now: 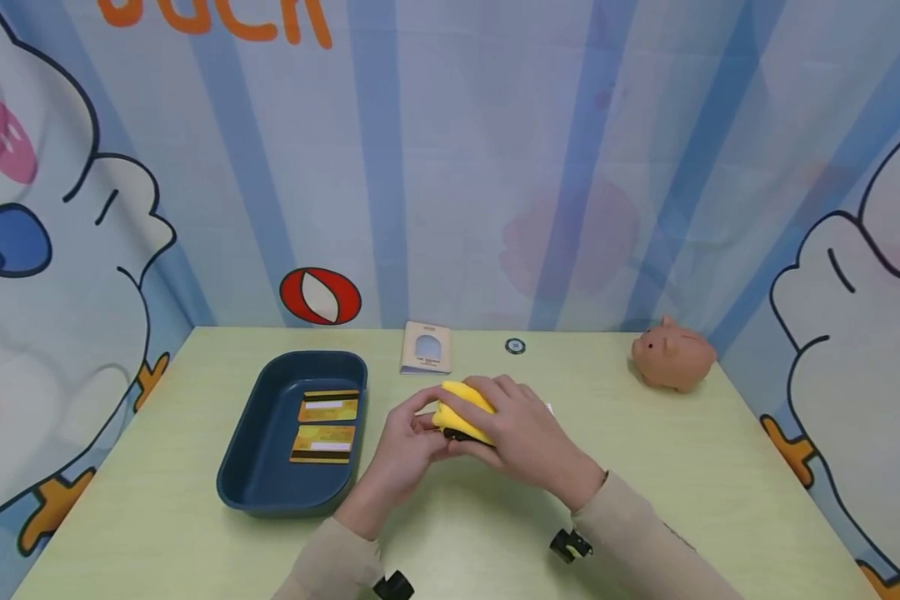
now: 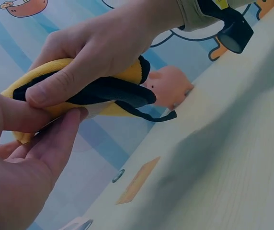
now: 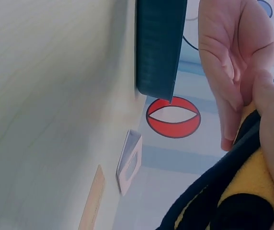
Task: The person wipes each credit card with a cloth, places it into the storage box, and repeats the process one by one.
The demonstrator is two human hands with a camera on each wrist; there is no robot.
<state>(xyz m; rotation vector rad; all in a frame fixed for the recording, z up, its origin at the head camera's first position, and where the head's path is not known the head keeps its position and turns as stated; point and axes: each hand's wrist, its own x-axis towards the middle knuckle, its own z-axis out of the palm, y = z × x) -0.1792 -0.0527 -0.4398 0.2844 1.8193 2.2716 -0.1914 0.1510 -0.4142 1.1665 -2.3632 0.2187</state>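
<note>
Both hands hold a soft yellow-and-black plush pouch [image 1: 465, 408] above the middle of the table. My right hand [image 1: 528, 429] grips its right side, with the thumb across the dark underside in the left wrist view. At the other end, my left hand [image 1: 408, 442] pinches the pouch between thumb and fingers. A thin dark strap [image 2: 149, 115] hangs off the pouch in the left wrist view. From the right wrist, its yellow fuzzy cloth and dark bands show below the left hand [image 3: 237, 52]. Fingers hide much of the pouch, and its inside cannot be seen.
To the left stands a blue tray [image 1: 243, 458] with two gold striped cards [image 1: 322, 443] inside. A pale booklet [image 1: 426, 354], a round chip [image 1: 515, 346] and a pink piggy bank [image 1: 672, 357] line the back. A flat tan piece [image 2: 138, 181] lies on the table.
</note>
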